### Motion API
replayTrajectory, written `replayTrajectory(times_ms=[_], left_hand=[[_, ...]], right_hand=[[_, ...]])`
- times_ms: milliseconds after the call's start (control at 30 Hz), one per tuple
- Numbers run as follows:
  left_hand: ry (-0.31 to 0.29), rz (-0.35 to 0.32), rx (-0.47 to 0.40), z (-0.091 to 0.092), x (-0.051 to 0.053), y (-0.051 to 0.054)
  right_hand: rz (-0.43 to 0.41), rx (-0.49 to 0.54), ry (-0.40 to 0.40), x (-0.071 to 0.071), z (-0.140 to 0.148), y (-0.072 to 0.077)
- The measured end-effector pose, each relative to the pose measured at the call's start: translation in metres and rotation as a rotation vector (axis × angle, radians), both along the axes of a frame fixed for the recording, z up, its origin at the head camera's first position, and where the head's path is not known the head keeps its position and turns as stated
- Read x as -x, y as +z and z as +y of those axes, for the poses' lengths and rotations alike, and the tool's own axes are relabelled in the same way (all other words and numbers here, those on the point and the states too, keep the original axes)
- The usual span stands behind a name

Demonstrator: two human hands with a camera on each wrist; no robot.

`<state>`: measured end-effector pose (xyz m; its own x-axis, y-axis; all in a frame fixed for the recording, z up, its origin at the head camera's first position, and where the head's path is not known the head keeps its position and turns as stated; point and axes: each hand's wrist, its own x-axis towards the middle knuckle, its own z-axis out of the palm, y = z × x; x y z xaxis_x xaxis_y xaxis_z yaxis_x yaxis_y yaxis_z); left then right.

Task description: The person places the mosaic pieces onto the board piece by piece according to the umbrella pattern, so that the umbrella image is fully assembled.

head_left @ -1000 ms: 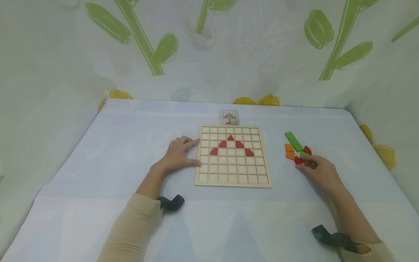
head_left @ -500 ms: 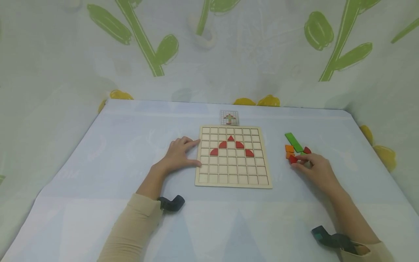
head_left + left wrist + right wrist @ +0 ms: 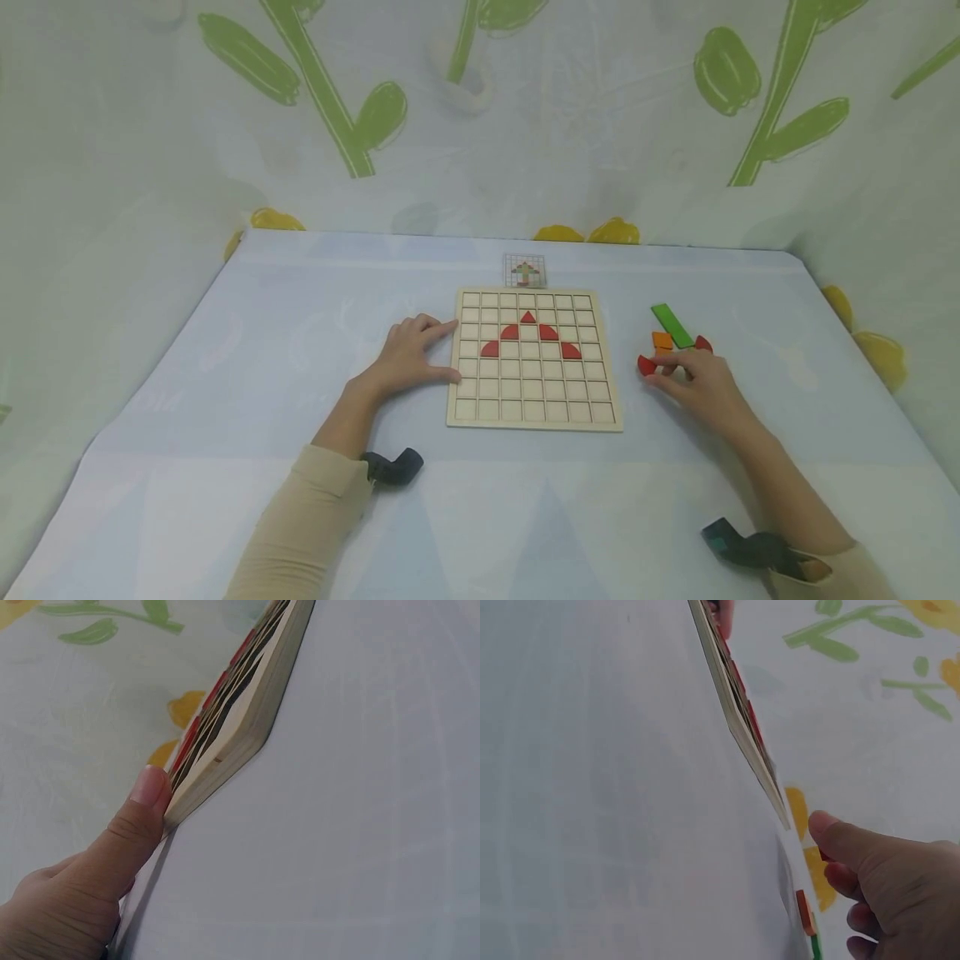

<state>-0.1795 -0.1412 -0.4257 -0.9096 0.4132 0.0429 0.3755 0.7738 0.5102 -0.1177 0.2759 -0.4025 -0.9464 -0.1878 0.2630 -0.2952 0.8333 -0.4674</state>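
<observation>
A square wooden grid board (image 3: pixel 534 408) lies flat on the table, with several red pieces, curved ones and a triangle (image 3: pixel 528 317), set in its upper cells. At the board's left edge, my left hand (image 3: pixel 403 354) rests with thumb and forefinger spread apart, both touching the rim. The left wrist view has the thumb (image 3: pixel 124 832) against the board's side. My right hand (image 3: pixel 701 387), right of the board, pinches a red curved piece (image 3: pixel 646 365) between thumb and fingers, apart from the board. In the right wrist view the thumb mostly hides that piece.
Beyond the board lies a small pattern card (image 3: pixel 525 271). Around my right fingers are a long green strip (image 3: pixel 672 325), orange pieces (image 3: pixel 662 340) and another red curved piece (image 3: pixel 702 343). A patterned backdrop (image 3: pixel 570 125) rises behind the table.
My right hand has moved left with the red curved piece, away from the loose pieces and closer to the board. My left hand has stayed at the board's edge.
</observation>
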Motion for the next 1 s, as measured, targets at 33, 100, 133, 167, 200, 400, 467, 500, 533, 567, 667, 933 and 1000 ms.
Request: replayTrajectory(times_ms=[33,100,133,167,200,400,467,500,533,567,667,933,1000], left_hand=[[-0.001,0.001,0.001,0.000,0.000,0.000],[-0.003,0.003,0.003,0.000,-0.001,0.001],[-0.004,0.004,0.004,0.001,-0.001,0.001],[-0.006,0.004,0.003,0.001,-0.001,0.001],[-0.008,0.004,0.003,0.001,-0.001,0.001],[-0.014,0.008,0.003,0.000,-0.001,0.000],[-0.013,0.008,0.006,0.000,-0.001,-0.001],[-0.014,0.009,0.007,0.000,-0.001,0.000],[-0.015,0.009,0.005,0.000,-0.001,0.000],[-0.016,0.008,0.003,0.000,-0.001,0.000],[-0.018,0.009,0.000,0.000,-0.001,0.000],[-0.024,0.015,0.003,0.000,-0.001,0.001],[-0.024,0.019,0.001,0.000,-0.001,0.002]], right_hand=[[0.012,-0.001,0.008,0.001,-0.002,-0.001],[0.030,0.007,0.022,0.002,-0.005,-0.003],[0.039,0.011,0.029,0.003,-0.006,-0.004],[0.048,0.015,0.033,0.004,-0.008,-0.004],[0.057,0.022,0.041,0.005,-0.009,-0.005],[0.056,0.050,0.076,0.008,-0.019,-0.006],[0.049,0.058,0.083,0.010,-0.023,-0.007],[0.050,0.063,0.092,0.010,-0.025,-0.007],[0.049,0.067,0.102,0.011,-0.027,-0.007],[0.049,0.069,0.112,0.012,-0.029,-0.007],[0.048,0.074,0.147,0.014,-0.036,-0.007],[0.079,0.042,0.222,0.018,-0.053,-0.007],[0.082,0.034,0.244,0.020,-0.058,-0.006]])
